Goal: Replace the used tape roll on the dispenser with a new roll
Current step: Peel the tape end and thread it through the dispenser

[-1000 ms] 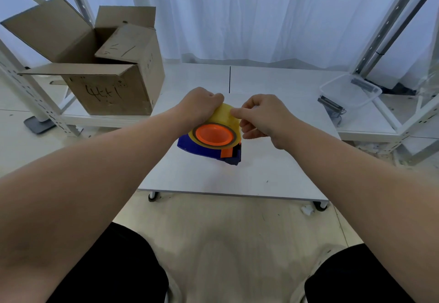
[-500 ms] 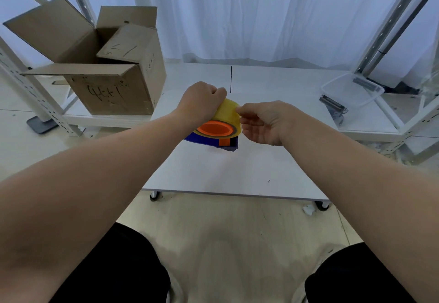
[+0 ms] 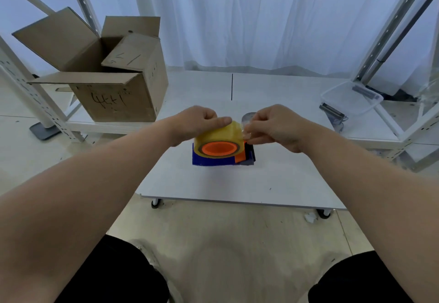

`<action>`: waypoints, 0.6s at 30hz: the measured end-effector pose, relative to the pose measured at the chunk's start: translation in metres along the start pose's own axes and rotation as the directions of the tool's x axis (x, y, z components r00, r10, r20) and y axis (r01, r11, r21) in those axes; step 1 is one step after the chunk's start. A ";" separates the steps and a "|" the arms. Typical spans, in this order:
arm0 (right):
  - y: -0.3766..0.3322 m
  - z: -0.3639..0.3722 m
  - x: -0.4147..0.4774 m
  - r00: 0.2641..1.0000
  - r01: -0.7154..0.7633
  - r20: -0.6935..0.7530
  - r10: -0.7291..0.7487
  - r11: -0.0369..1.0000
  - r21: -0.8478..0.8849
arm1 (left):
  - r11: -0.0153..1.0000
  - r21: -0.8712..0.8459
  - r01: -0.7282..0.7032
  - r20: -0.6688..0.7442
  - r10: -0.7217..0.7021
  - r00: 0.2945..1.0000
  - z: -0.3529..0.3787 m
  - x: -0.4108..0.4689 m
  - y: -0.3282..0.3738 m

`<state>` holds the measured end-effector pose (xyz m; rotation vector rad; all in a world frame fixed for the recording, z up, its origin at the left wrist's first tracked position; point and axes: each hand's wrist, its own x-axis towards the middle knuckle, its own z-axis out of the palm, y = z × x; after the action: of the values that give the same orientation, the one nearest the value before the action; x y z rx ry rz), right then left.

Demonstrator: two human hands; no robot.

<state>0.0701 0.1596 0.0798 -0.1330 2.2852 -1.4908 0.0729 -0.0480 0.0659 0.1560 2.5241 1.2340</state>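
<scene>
A blue tape dispenser [image 3: 209, 160] with an orange hub [image 3: 218, 148] is held above the low white table [image 3: 237, 179]. A yellowish clear tape roll [image 3: 221, 135] sits around the hub. My left hand [image 3: 199, 122] grips the top of the roll and dispenser from the left, thumb laid along the roll. My right hand [image 3: 273, 124] pinches the loose end of the tape [image 3: 247, 122] at the roll's right side, lifted a little off the roll. The dispenser's far side is hidden behind the hands.
An open cardboard box [image 3: 111, 76] stands on the shelf at the left. A clear plastic tub [image 3: 351, 98] and a metal part [image 3: 331, 112] lie at the right. White rack posts [image 3: 389, 31] flank both sides; a curtain hangs behind.
Both hands and the dispenser have shifted slightly away from me. My right hand has peeled the tape end up from the roll.
</scene>
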 end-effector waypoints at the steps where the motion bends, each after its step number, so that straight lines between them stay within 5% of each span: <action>1: 0.003 0.002 0.002 1.000 0.018 -0.006 -0.018 0.996 -0.087 | 1.000 0.025 0.017 0.062 -0.019 0.998 0.004 0.002 -0.005; 4: 0.009 0.005 0.007 0.998 0.064 0.007 -0.065 0.957 -0.282 | 0.995 0.052 0.081 0.229 -0.090 0.969 0.015 0.006 -0.018; 8: 0.012 0.001 0.013 0.998 0.048 0.052 -0.034 0.952 -0.303 | 0.990 0.065 0.124 0.337 -0.139 0.931 0.017 0.010 -0.030; 18: 0.004 0.016 0.026 0.992 0.087 0.115 -0.056 0.953 -0.292 | 0.990 0.110 -0.090 0.164 0.071 0.984 0.019 0.012 -0.005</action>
<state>0.0528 0.1402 0.0631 -0.3744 2.4252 -1.1338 0.0680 -0.0338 0.0486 0.3733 2.4719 1.0564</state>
